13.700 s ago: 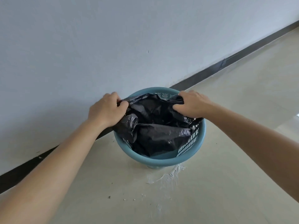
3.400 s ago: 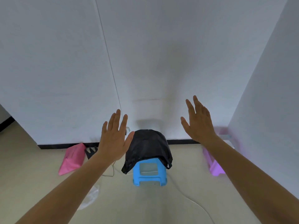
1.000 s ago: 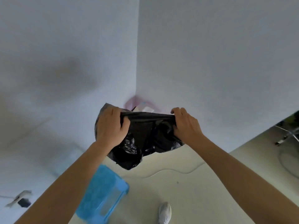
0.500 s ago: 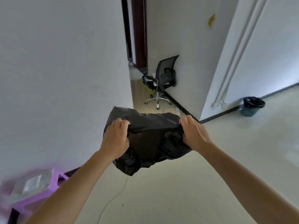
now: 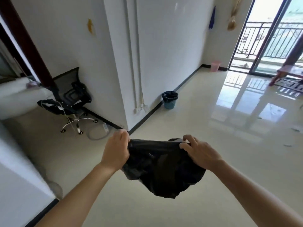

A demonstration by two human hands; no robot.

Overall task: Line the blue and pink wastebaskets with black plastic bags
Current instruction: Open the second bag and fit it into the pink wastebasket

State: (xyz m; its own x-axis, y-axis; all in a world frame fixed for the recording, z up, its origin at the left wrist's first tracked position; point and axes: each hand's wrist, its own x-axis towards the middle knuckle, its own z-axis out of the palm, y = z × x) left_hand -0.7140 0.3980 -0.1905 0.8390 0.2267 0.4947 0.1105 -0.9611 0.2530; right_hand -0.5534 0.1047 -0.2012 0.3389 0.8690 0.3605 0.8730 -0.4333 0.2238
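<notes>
1. The black plastic bag (image 5: 164,167) hangs in the air above the pale floor (image 5: 196,128), crumpled, its top edge stretched between both hands.
2. The left hand (image 5: 115,149) is clenched on the bag's left end; the right hand (image 5: 199,153) pinches its right end with thumb and fingers.
3. Beyond the bag, against the white wall, stands the blue wastebasket (image 5: 169,99), a black liner already over its rim.
4. Much farther past the bag, in the far corner, sits the pink wastebasket (image 5: 215,66).
5. Left of the bag, beyond the wall's corner, stands a black office chair (image 5: 70,95).
</notes>
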